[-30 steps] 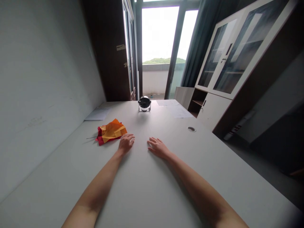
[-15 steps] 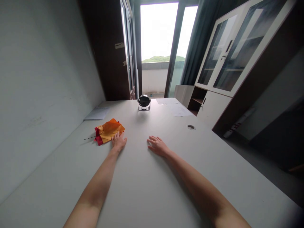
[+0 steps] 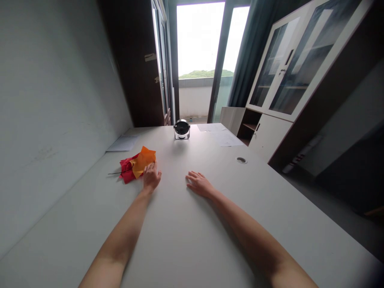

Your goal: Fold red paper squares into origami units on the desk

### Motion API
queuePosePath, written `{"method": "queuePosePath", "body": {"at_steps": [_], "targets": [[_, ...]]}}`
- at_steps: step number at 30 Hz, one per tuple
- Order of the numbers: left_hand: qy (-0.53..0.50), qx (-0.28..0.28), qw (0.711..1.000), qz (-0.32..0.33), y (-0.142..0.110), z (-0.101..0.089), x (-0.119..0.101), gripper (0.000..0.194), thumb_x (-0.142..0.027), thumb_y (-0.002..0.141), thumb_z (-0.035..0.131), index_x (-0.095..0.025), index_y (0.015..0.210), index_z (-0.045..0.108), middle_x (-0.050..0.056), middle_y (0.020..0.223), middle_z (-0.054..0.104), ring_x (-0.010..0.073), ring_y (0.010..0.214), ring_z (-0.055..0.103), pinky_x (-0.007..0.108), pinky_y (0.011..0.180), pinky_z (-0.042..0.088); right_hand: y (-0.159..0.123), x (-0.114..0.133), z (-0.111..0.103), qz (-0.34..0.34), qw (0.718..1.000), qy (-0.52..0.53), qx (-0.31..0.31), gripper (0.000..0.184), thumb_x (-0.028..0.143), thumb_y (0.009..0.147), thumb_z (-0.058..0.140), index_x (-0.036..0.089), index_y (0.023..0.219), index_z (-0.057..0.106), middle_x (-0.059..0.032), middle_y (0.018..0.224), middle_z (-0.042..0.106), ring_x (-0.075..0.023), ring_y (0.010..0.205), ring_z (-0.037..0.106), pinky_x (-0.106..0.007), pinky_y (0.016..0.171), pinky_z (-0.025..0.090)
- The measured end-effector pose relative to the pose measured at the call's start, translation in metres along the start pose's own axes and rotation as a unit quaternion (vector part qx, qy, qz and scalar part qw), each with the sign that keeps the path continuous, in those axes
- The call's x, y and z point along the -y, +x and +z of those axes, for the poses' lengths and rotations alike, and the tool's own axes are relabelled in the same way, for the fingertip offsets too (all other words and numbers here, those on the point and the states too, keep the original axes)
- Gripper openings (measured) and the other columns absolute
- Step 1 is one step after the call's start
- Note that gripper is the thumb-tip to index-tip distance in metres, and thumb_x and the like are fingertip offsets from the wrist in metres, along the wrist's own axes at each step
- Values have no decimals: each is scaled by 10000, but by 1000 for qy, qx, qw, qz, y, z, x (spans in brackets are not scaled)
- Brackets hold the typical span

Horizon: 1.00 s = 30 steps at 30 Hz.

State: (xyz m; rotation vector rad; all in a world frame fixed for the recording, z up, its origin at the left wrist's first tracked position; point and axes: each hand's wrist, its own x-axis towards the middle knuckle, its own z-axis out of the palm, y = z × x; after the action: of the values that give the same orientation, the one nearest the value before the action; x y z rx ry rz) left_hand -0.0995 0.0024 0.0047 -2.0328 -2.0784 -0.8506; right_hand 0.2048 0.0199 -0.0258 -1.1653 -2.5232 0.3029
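My left hand [image 3: 152, 178] is at the near right edge of a thin, creased orange sheet [image 3: 143, 160], its fingers curled on it and partly hiding that edge. Whether the sheet is cloth or paper I cannot tell. Under it and to the left lies a similar red sheet [image 3: 127, 170]. A thin dark cord [image 3: 120, 173] runs across the red sheet and out to the left. My right hand [image 3: 199, 184] rests palm down on the white table, fingers extended and a little apart, holding nothing.
A round black device on a metal stand [image 3: 181, 129] stands at the table's far end. White papers [image 3: 226, 139] lie at the far right, another paper [image 3: 123, 143] by the left wall. A cable hole [image 3: 241, 160] sits near the right edge. A glass-door cabinet [image 3: 288, 68] stands beyond.
The orange sheet has shifted right and bunched up, uncovering more of the red sheet. My left hand has turned slightly and moved a little forward. My right hand has stayed still.
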Motion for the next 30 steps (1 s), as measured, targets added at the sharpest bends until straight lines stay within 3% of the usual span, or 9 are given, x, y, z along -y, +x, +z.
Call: {"method": "queuePosePath", "body": {"at_steps": [5,8,11,15,19,22,26,30], "targets": [[-51,10,992,114,-8,-6,-31,573,-281,946,437,-229,1514,381,65,1508,464,272,1396,399,436,1205,262,0,3,-1,-7,1000,3,-11,465,443,923,558,300,1365,566,-73,1499,474,-249,1418,390,-473,1182,258],[-106,80,972,192,-14,-2,-46,484,-280,938,453,-259,1416,526,37,1428,558,238,1318,499,407,1157,359,2,-1,-2,16,998,32,-53,365,406,938,521,280,1254,651,-66,1389,583,-234,1309,510,-417,1129,355],[-165,177,938,247,-18,1,-58,340,-298,929,467,-260,1160,713,43,1190,711,224,1120,640,387,1023,482,4,-13,-8,102,982,74,-139,369,373,972,411,246,1189,681,-83,1244,667,-232,1152,604,-395,1028,448],[-234,217,918,236,-20,-2,-68,320,-357,936,464,-232,971,756,67,1097,742,232,1025,675,376,936,524,2,-28,-22,194,941,110,-255,474,361,987,280,183,1210,659,-122,1151,684,-261,1040,630,-416,942,489],[-259,175,925,216,-18,-5,-70,266,-332,929,475,-238,914,723,50,1224,695,241,1144,620,407,998,492,-5,-19,-38,162,924,117,-326,451,354,1001,276,177,1148,664,-136,1129,669,-270,1057,611,-410,956,479],[-207,116,953,185,-17,0,-65,217,-283,922,483,-244,960,693,45,1231,682,240,1201,576,445,1102,400,-8,4,-42,82,942,105,-309,380,353,1008,329,211,1123,662,-116,1146,665,-263,1124,584,-405,1022,440],[-115,93,978,144,-16,10,-53,203,-261,899,528,-250,1033,681,56,1275,645,266,1255,521,504,1175,267,-5,37,-36,-28,976,81,-201,329,334,1008,375,235,1124,666,-85,1208,662,-229,1138,585,-387,1058,414],[-102,113,978,140,-17,18,-45,251,-279,891,548,-260,1115,660,58,1294,630,263,1239,530,487,1151,306,3,42,-22,-30,988,50,-142,298,314,983,438,265,1175,662,-59,1288,637,-222,1186,575,-421,1123,349]]}}
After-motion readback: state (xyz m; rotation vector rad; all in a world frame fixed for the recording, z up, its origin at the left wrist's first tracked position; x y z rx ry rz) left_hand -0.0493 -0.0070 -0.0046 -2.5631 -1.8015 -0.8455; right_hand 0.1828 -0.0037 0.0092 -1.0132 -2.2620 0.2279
